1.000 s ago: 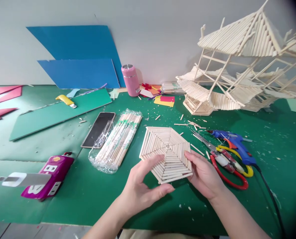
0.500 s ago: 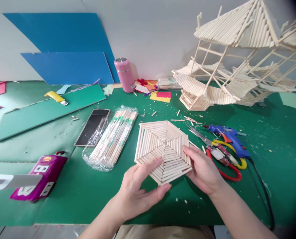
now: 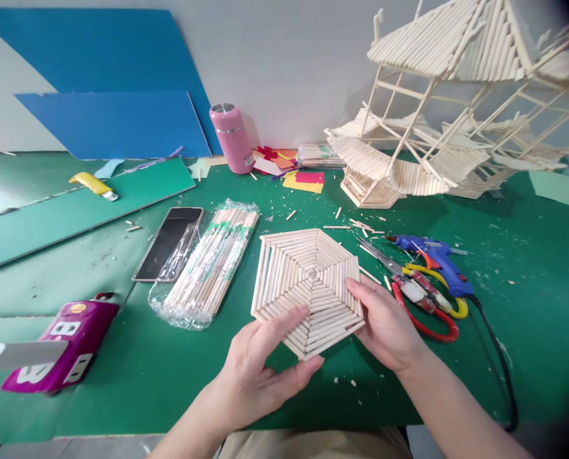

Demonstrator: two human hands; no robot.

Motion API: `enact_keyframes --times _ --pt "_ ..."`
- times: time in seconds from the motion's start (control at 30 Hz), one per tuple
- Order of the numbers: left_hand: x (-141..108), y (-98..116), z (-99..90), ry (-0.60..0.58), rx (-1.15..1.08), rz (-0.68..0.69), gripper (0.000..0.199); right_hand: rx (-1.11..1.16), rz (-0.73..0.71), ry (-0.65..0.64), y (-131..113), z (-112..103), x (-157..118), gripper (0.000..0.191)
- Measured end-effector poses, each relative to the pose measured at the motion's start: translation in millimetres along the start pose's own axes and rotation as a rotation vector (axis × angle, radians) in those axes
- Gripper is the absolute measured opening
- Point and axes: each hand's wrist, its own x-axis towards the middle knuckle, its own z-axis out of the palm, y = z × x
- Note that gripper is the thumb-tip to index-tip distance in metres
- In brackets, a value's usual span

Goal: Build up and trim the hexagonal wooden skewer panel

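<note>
A hexagonal panel of thin wooden sticks (image 3: 313, 271), laid in rings around a small centre, is held tilted above the green table. My left hand (image 3: 267, 363) grips its lower left edge, one digit lying across the top face and another by the bottom corner. On the right edge, my right hand (image 3: 384, 322) pinches the panel, thumb on top and the other fingers hidden beneath. Right of that hand lie scissors (image 3: 413, 287) with red and yellow handles and a blue hot glue gun (image 3: 432, 255). Left of the panel is a plastic-wrapped bundle of sticks (image 3: 212, 261).
A large stick-built pavilion model (image 3: 437, 127) stands at the back right. A pink flask (image 3: 233, 139), blue boards (image 3: 116, 121) and a yellow utility knife (image 3: 93, 185) are further back. A phone (image 3: 169, 242) and purple power strip (image 3: 64, 347) lie left. Stick scraps litter the green table (image 3: 169, 389).
The whole scene has shifted slightly left in view as the camera turned a little. Both hands keep their hold on the panel, which looks almost unchanged.
</note>
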Motion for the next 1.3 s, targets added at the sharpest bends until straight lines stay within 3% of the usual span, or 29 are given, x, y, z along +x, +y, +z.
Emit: enact_keyframes --times 0.13,0.57,1.03,1.3 --pt "-2 0 -1.2 -0.033 0.018 0.009 0.051 0.027 -0.017 -0.005 0 -2 1 0.020" --pt "1 3 5.3 0.095 0.103 0.067 0.039 0.075 -0.014 -0.029 4 -3 2 0.020" --pt "-8 -6 5.4 0.064 0.026 0.005 0.045 0.080 -0.011 -0.030 5 -4 2 0.013" --pt "-15 -16 9.2 0.138 0.035 -0.029 0.051 -0.090 0.048 -0.120 5 -11 -4 0.022"
